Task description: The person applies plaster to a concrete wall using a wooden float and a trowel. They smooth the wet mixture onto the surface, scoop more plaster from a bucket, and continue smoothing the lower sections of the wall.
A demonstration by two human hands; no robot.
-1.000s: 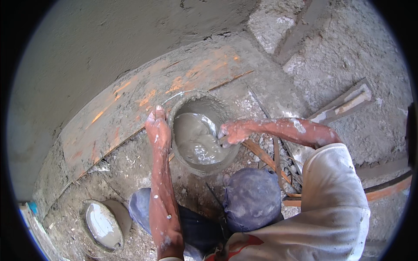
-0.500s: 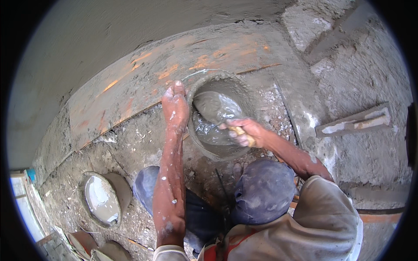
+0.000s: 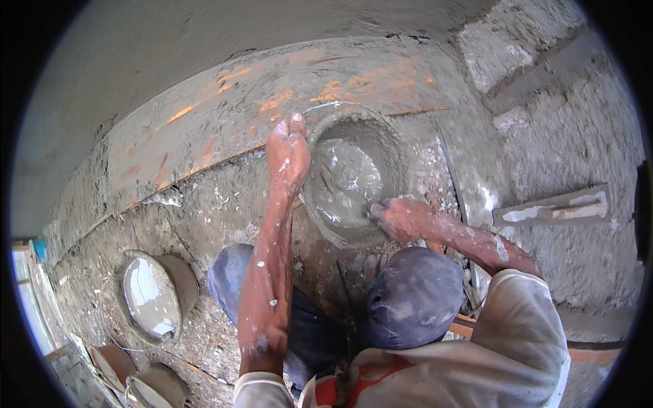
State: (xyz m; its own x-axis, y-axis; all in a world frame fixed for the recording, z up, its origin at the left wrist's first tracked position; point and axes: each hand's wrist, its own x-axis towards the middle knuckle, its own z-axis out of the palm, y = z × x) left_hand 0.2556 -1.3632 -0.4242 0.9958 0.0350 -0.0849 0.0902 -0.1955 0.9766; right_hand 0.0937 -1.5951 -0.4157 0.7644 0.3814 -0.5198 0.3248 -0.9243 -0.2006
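A mortar-crusted bucket (image 3: 403,146) stands tilted in front of me, with wet grey mortar (image 3: 350,178) inside. My left hand (image 3: 288,151) is closed at its left edge, thumb up, beside the pale wire handle that arcs over the far rim; whether it grips rim or wire cannot be told. My right hand (image 3: 401,217) is closed over the near right side of the bucket, its fingers at the mortar. It holds the trowel seen a moment earlier; handle and blade are now hidden by the hand and the mortar.
Left of my knees stands a second bucket (image 3: 182,289) with pale liquid, and two smaller containers (image 3: 160,387) sit below it. A plastering float (image 3: 554,212) lies at the right. A mortar-smeared board (image 3: 224,129) runs along the wall base. Debris litters the floor.
My right hand has turned and shifted right and slightly down; the trowel's handle and blade have gone from sight. The mortar's surface has changed shape. My left hand stays at the bucket's edge.
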